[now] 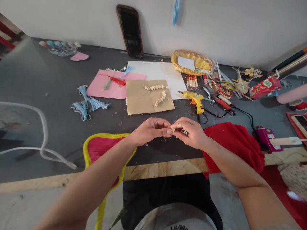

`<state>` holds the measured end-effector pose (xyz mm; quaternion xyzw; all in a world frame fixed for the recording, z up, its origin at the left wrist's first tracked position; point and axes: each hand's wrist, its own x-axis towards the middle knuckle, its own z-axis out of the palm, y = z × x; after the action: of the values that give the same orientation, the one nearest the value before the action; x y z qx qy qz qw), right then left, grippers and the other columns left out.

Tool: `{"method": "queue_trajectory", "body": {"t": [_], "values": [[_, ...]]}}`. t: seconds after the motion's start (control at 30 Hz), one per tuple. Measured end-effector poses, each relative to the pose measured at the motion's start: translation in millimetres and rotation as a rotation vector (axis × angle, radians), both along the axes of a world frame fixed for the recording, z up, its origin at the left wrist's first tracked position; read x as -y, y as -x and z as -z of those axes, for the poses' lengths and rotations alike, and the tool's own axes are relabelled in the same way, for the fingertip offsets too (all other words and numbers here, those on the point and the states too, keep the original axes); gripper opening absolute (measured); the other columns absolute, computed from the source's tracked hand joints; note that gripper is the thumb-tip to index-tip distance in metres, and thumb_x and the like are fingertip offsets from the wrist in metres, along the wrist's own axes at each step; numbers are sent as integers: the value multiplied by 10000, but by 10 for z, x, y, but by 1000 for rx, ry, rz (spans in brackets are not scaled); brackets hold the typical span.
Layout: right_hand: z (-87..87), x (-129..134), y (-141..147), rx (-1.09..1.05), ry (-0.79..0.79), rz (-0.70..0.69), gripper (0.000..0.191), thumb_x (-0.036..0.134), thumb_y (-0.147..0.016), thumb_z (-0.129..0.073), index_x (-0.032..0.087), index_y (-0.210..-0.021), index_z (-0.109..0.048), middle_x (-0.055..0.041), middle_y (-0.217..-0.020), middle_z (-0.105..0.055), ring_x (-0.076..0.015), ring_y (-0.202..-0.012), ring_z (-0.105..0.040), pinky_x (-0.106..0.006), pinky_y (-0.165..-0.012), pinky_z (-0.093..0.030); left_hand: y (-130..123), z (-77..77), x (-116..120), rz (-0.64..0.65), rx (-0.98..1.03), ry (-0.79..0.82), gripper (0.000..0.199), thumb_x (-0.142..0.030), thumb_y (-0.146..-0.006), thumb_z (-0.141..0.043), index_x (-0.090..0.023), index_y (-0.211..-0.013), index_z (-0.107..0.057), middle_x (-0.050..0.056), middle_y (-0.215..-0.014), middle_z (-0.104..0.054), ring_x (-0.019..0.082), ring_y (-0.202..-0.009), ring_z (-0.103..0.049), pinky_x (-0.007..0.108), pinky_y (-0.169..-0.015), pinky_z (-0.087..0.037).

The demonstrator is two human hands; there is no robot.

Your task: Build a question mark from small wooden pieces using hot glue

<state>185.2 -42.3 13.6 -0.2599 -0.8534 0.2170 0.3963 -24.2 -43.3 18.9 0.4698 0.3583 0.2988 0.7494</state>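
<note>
My left hand (154, 131) and my right hand (190, 132) meet above the dark table (112, 118), near its front edge. Their thumbs and fingers pinch a small beige beaded piece (173, 130) between them, mostly covered by fingertips. Just beyond the hands, brown paper (139, 99) carries a wavy row of similar beige pieces (154, 87) and a shorter curved one (160, 99). A yellow glue gun (195, 99) lies behind my right hand, its nozzle pointing left.
Pink paper (96, 86) and blue tassels (82, 107) lie at left. A wicker basket (175, 64), pliers (223, 103) and a red carton (263, 87) are at back right. Red cloth (235, 143) lies under my right forearm; a phone (130, 32) leans on the wall.
</note>
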Motion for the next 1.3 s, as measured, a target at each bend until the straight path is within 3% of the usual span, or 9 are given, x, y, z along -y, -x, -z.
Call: {"method": "queue_trajectory", "body": {"t": [0.57, 0.87, 1.3], "values": [[8, -13, 10, 19, 10, 6, 116, 175, -892, -663, 185, -1006, -643, -56, -906, -705, -140, -831, -687, -275, -773, -592, -2, 20, -7, -22, -38, 1, 240, -333, -709, -825, -129, -785, -725, 20, -718, -693, 93, -663, -589, 204, -655, -461], [-16, -3, -3, -25, 47, -22, 267, 243, -864, -709, 181, -1111, -627, -75, -964, -700, -145, -842, -691, -265, -732, -604, -7, 27, 1, -36, 19, 6, 265, -351, -710, -833, -118, -743, -712, 9, -682, -668, 77, -636, -558, 192, -629, -428], [-10, -3, 0, -18, -34, 17, 129, 167, -896, -645, 199, -1021, -647, -54, -901, -714, -139, -824, -695, -270, -745, -602, 0, 45, 0, -39, 40, 63, 308, -361, -651, -876, -130, -796, -731, 15, -716, -695, 87, -666, -595, 194, -647, -448]]}}
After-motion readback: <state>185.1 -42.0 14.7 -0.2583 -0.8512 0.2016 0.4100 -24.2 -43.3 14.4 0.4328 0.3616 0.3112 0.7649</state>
